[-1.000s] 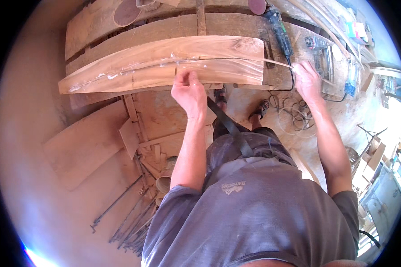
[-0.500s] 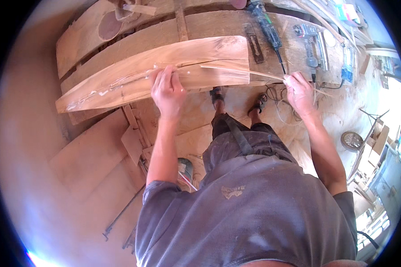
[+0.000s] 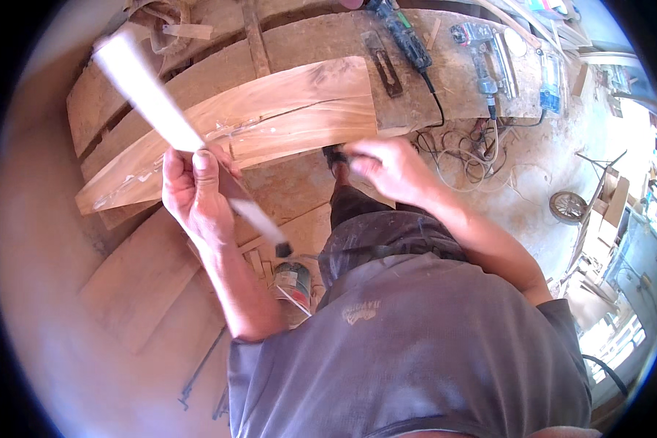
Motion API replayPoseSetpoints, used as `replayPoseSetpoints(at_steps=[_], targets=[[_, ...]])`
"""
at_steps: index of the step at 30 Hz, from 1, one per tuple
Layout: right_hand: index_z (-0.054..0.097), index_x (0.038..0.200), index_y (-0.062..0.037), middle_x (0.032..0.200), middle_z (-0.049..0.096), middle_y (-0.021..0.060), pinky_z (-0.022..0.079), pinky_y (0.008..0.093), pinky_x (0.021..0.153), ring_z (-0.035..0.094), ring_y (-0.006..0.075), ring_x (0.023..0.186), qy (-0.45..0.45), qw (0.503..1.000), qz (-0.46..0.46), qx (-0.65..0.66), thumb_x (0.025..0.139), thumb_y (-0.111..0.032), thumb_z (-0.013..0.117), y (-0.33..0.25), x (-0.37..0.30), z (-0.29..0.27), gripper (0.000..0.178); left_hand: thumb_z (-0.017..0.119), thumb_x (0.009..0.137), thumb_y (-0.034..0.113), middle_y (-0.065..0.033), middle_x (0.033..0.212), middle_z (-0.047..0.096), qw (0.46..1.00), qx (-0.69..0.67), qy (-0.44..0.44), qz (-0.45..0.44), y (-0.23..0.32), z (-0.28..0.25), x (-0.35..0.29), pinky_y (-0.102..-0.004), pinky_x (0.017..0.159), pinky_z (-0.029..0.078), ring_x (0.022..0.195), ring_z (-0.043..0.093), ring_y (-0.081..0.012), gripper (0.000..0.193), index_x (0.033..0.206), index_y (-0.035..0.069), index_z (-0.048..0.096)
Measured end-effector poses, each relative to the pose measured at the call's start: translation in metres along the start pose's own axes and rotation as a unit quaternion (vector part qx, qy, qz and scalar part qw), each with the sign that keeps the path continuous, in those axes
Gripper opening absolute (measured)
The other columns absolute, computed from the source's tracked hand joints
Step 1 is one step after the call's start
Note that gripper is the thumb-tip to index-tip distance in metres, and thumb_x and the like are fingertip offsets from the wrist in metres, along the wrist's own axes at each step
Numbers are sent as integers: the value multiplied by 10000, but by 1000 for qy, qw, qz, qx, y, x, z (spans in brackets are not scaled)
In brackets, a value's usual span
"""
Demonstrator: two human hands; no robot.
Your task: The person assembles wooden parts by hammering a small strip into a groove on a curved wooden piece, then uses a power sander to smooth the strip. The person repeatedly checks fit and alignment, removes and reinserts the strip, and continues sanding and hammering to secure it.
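by the bench's [image 3: 452, 91] near edge, your left hand [image 3: 197, 193] pinches a seemingly light, stiff strip [image 3: 150, 95], best held mid-length; whether your half-curled right hand [image 3: 390, 166] holds anything, i cannot tell.

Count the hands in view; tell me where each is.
2. The left hand, left of centre, grips a long whitish object with a black end; the right hand, blurred, is near the right end of the plank. No other hands show.
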State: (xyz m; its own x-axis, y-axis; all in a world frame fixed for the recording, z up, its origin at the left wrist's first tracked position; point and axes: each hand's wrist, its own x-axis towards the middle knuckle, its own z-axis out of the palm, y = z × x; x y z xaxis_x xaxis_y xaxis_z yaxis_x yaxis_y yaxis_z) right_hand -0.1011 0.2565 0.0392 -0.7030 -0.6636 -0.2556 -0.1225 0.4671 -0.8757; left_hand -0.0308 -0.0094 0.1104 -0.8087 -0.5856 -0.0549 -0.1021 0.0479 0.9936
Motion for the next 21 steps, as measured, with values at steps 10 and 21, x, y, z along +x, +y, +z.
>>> replayPoseSetpoints(at_steps=[10,21], targets=[[671,1165,17,917,728,114,544,275,638,692,148,744,100,946,228,208,1012,-133,596,15,23,-11,227,655,897,109,-223,981,705,838,475,-257,81,-21,-18,39,-472,793,537,938,684,-397,223,1104,56,716],[702,1086,-32,944,724,186,556,400,739,713,351,858,226,971,69,-35,872,-37,649,6,55,14,220,629,867,242,-276,921,690,789,493,-361,-72,-53,3,59,-517,846,508,935,661,-459,292,996,-1,723]])
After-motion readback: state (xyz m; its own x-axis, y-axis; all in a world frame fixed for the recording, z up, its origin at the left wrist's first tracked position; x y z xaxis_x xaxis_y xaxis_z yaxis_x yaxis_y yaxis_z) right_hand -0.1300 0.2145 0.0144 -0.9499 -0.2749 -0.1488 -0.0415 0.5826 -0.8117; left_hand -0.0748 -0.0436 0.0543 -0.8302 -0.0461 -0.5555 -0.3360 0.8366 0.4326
